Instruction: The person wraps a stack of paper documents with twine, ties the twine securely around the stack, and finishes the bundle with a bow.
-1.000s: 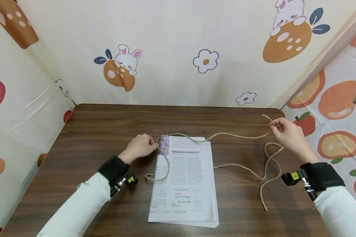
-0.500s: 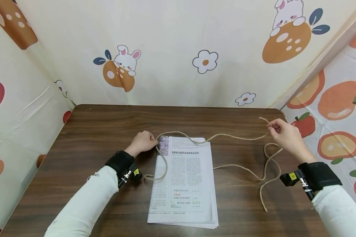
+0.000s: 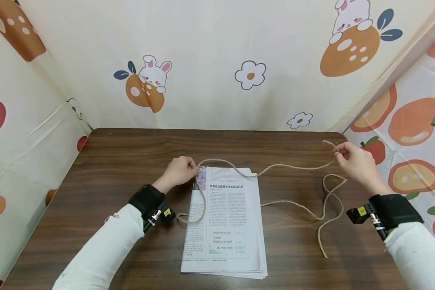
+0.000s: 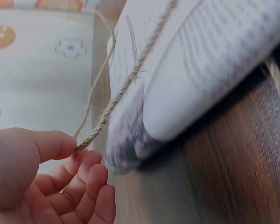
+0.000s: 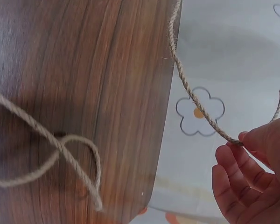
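Observation:
A stack of folded newspaper (image 3: 232, 217) lies on the wooden table, its far left corner printed purple. Twine (image 3: 286, 165) runs over the far end of the stack and loops down across its left side. My left hand (image 3: 180, 170) pinches the twine between thumb and forefinger beside that purple corner. Over at the far right, my right hand (image 3: 355, 163) pinches the twine near one end, with a short tail sticking out beyond the fingers. Another length of twine (image 5: 42, 130) comes out from under the stack's right edge and lies in a loose loop on the table.
The brown table (image 3: 130, 157) ends at a pale wall cloth (image 3: 203, 108) printed with rabbits and flowers. A fruit-printed cloth (image 3: 417, 141) borders the right side, and another hangs at the left. Each wrist wears a black strap with a small camera.
My left hand has moved right and away from me with the twine, up to the newspaper's corner. My right hand has shifted slightly, lately to the right, still pinching the twine; the newspaper stays put.

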The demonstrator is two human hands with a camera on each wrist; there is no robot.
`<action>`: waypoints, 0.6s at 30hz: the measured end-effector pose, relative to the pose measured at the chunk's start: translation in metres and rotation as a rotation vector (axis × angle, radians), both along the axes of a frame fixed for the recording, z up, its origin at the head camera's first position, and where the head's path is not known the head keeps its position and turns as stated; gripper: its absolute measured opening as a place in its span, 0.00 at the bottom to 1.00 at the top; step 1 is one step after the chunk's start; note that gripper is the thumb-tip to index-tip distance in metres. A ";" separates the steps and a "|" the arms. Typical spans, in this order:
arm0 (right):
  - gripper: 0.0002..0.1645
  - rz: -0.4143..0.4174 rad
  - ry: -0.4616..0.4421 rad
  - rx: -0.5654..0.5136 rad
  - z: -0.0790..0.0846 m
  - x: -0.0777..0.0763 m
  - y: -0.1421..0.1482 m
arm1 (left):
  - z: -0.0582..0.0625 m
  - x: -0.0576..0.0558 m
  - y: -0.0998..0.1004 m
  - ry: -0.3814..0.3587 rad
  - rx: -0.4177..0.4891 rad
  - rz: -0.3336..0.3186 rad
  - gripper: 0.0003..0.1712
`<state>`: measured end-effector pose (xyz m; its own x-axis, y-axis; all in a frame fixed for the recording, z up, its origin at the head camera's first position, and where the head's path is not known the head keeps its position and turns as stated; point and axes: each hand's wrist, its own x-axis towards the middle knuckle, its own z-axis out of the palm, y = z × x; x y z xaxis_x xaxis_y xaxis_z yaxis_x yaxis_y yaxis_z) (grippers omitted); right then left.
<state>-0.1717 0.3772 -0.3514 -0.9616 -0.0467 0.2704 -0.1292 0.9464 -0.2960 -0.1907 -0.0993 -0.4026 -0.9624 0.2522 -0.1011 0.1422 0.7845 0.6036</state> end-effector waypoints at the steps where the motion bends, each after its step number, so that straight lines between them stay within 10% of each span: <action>1: 0.07 -0.003 -0.005 0.002 0.001 0.000 0.003 | 0.001 0.002 0.003 0.001 0.004 -0.014 0.09; 18: 0.18 -0.142 -0.134 -0.106 0.022 -0.005 0.047 | 0.006 0.028 0.056 0.075 -0.012 -0.279 0.07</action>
<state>-0.1768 0.4241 -0.3297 -0.9841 0.1139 0.1363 0.0505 0.9150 -0.4002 -0.1624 -0.0437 -0.3961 -0.8610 0.5072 -0.0371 0.3968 0.7157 0.5746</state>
